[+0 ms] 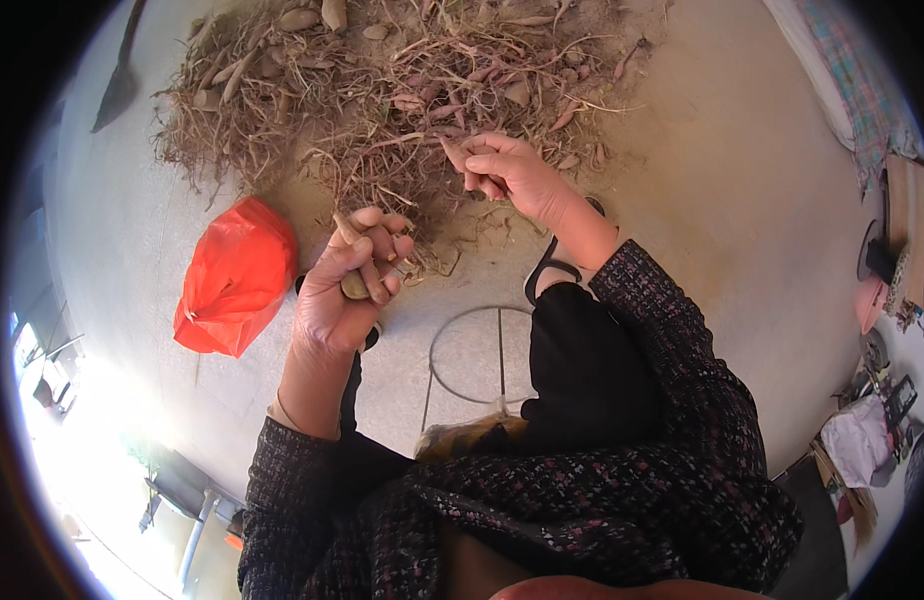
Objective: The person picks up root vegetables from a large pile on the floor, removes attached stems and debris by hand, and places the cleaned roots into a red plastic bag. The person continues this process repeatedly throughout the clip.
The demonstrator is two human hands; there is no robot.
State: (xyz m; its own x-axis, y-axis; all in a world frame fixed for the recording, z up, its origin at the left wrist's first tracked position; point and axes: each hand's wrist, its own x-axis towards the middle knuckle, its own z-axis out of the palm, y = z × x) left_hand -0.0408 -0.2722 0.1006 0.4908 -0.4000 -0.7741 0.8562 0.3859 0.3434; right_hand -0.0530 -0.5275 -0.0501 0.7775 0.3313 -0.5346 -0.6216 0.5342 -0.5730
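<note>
Several small root tubers (369,279) rest in my left hand (343,289), palm up, with the thumb and curled fingers around them. One is slim and pale brown; a rounder olive-brown one sits lower in the palm. My right hand (510,171) pinches a pinkish tuber (454,154) between thumb and fingers at the near side of the heap. The heap of tangled stringy roots and tubers (402,112) spreads over the floor in front of me. Its left part looks browner, its right part more pink.
A red plastic bag (240,277) stands on the concrete floor (732,225), left of my left hand. A dark flat-bladed tool (118,94) lies at the far left. My sandalled foot (555,266) is below my right forearm. Checked cloth (844,67) hangs at the upper right, with household items beneath.
</note>
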